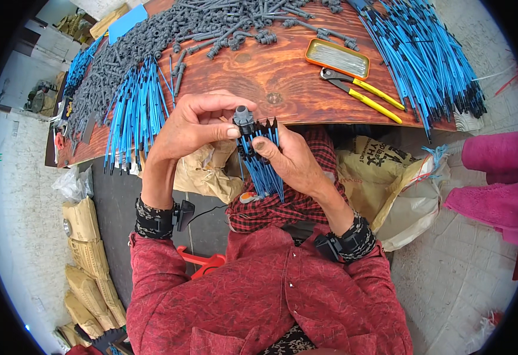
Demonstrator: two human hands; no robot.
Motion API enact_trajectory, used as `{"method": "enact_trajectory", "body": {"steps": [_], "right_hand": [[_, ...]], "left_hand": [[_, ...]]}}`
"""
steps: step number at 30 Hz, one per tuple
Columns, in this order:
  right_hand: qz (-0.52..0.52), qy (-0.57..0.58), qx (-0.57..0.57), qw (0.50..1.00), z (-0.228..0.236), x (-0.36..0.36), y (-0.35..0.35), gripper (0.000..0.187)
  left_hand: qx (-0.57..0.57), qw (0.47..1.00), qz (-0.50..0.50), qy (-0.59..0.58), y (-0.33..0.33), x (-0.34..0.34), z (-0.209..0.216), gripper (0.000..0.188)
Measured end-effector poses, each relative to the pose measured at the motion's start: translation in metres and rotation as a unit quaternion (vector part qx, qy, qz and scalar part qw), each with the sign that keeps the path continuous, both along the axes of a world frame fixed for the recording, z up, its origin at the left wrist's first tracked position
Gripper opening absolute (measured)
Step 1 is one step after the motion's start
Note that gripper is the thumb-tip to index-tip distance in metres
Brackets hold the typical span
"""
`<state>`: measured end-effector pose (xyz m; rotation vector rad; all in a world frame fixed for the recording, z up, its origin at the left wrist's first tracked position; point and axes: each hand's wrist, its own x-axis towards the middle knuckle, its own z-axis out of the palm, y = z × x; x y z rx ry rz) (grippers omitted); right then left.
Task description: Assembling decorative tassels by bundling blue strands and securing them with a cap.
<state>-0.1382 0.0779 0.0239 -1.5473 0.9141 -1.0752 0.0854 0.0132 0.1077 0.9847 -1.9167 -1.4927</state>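
In front of me, over my lap, my right hand is wrapped round a bundle of thin blue tubes with black tips pointing up. Its thumb presses across the tubes just below the tips. My left hand pinches a grey threaded plastic fitting between thumb and fingers. The fitting stands upright at the bundle's left side, close against the black tips. Whether a tube runs into it is hidden by my fingers and the bundle.
Grey fittings lie heaped across the wooden table. Blue tubes are piled at left and right. Yellow-handled pliers lie near an orange-rimmed tray of thin clear pieces. A sack stands at right.
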Motion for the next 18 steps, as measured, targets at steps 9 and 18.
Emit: {"method": "enact_trajectory", "body": {"steps": [9, 18], "right_hand": [[0.017, -0.008, 0.025, 1.0, 0.009, -0.004, 0.002, 0.048], [0.016, -0.026, 0.014, 0.999, -0.001, -0.002, 0.003, 0.052]], "left_hand": [[-0.033, 0.997, -0.056, 0.032, -0.002, -0.006, 0.005, 0.046], [-0.021, 0.998, -0.038, 0.035, 0.002, -0.005, 0.005, 0.051]]}}
